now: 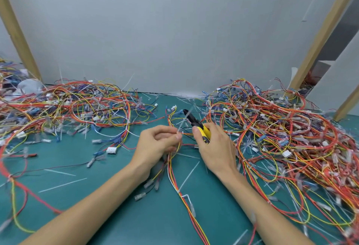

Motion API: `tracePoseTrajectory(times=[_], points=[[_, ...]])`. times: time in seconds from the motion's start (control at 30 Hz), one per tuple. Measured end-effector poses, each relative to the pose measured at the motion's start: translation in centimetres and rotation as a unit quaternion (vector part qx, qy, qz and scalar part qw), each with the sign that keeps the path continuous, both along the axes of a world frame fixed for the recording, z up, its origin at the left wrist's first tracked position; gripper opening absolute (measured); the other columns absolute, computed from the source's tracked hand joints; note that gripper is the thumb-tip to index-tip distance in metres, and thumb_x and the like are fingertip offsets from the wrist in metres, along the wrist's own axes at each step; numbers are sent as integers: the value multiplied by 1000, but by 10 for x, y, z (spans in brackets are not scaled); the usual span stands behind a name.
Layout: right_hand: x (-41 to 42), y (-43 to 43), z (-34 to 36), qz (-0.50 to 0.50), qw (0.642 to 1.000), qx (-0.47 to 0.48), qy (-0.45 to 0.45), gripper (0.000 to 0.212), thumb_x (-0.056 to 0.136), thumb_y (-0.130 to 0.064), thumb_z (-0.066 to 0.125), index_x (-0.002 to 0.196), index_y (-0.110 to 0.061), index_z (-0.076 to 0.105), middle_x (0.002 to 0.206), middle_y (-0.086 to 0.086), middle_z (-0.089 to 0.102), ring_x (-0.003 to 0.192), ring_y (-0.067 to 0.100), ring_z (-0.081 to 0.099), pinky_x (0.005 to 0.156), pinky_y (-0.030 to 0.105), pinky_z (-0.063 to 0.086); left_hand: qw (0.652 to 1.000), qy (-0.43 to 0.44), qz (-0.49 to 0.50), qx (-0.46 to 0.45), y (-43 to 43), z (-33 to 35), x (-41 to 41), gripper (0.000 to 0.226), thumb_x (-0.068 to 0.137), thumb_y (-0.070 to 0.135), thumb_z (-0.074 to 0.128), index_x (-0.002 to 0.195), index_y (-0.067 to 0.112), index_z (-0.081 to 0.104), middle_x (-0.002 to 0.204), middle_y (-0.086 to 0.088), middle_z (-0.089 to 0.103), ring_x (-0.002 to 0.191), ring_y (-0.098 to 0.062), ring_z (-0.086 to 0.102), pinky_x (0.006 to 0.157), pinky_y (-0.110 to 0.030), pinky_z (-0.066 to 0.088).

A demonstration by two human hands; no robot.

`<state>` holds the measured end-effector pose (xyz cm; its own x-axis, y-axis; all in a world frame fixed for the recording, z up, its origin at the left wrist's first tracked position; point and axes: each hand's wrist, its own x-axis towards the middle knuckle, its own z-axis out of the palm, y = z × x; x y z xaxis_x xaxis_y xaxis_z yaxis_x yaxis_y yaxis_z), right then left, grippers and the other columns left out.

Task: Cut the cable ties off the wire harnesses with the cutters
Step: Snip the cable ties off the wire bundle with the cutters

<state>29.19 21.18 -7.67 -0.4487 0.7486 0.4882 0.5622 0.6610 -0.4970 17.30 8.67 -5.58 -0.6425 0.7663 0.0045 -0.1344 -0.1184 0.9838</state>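
My left hand [155,145] pinches a wire harness [173,169] of red, yellow and white wires at mid-table, fingertips closed on the bundle beside a white cable tie [183,121] that sticks up and back from it. My right hand [213,145] grips the yellow-handled cutters [196,125]. Their black jaws point up-left, just right of the tie. Whether the jaws touch the tie is blurred. The harness trails toward me across the green mat [108,192].
A big tangle of harnesses [73,106] covers the left of the mat, and a larger pile [281,134] fills the right. Cut white tie pieces [62,185] lie scattered on the mat. A grey wall panel [174,40] with wooden posts stands behind.
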Motion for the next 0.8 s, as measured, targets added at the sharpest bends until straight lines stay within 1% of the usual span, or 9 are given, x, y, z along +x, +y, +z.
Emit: tracePoseTrajectory(times=[0.1, 0.2, 0.27, 0.37, 0.43, 0.5, 0.63, 0.7, 0.8], points=[[0, 1, 0, 11, 1000, -2, 9, 41, 93, -58, 45, 108, -22, 60, 95, -6, 59, 91, 23, 59, 72, 33, 41, 999, 22, 23, 44, 0, -5, -1, 15, 82, -4, 71, 92, 5, 65, 86, -10, 75, 78, -18, 74, 64, -21, 57], [1, 0, 1, 29, 999, -2, 27, 40, 93, -59, 44, 105, -24, 60, 93, -8, 59, 87, 18, 56, 69, 32, 40, 989, 124, 58, 55, 3, -9, -4, 13, 85, -2, 68, 93, 7, 64, 92, -6, 73, 76, -19, 74, 66, -20, 57], [2, 0, 2, 43, 999, -4, 33, 38, 94, -58, 45, 107, -25, 60, 92, -12, 56, 86, 15, 54, 69, 31, 37, 983, 163, 58, 59, 3, -9, -10, 17, 88, 0, 66, 102, 10, 65, 94, -3, 74, 75, -19, 74, 70, -22, 57], [4, 1, 1, 51, 999, -1, 17, 44, 92, -60, 43, 115, -26, 60, 98, -14, 54, 90, 12, 53, 72, 28, 36, 992, 111, 41, 50, 2, -8, -19, 24, 89, 3, 66, 111, 10, 63, 89, -3, 77, 76, -18, 73, 70, -20, 55], [4, 1, 1, 56, 998, 0, 4, 46, 91, -60, 43, 118, -26, 59, 100, -14, 52, 94, 13, 54, 74, 27, 36, 995, 71, 47, 44, 0, -9, -23, 25, 86, 6, 70, 109, 7, 62, 83, -4, 77, 74, -12, 73, 64, -14, 51], [3, 1, 1, 71, 997, -4, 1, 46, 92, -56, 46, 121, -23, 58, 102, -13, 50, 98, 15, 53, 79, 27, 37, 996, 55, 65, 38, -1, -10, -25, 26, 83, 10, 73, 106, 6, 60, 77, -4, 76, 70, -8, 72, 59, -10, 47], [3, -1, 0, 100, 995, 10, -20, 43, 94, -49, 50, 127, -22, 55, 109, -8, 53, 108, 15, 50, 90, 29, 38, 995, 30, 72, 63, -3, -12, -24, 26, 82, 5, 74, 102, 6, 57, 79, -4, 76, 70, -13, 73, 62, -15, 52], [4, -3, 0, 112, 993, 30, -33, 44, 94, -47, 51, 130, -22, 54, 113, -5, 55, 111, 16, 49, 94, 30, 37, 993, 42, 79, 76, -2, -14, -24, 24, 84, 2, 72, 102, 8, 56, 85, -6, 75, 71, -14, 73, 66, -17, 54], [4, -3, 1, 118, 990, 61, -57, 45, 94, -43, 55, 133, -21, 54, 113, -3, 55, 110, 17, 49, 95, 30, 35, 982, 124, 127, 64, -1, -18, -28, 20, 88, 2, 66, 104, 8, 55, 90, -3, 74, 74, -14, 72, 72, -19, 54]])
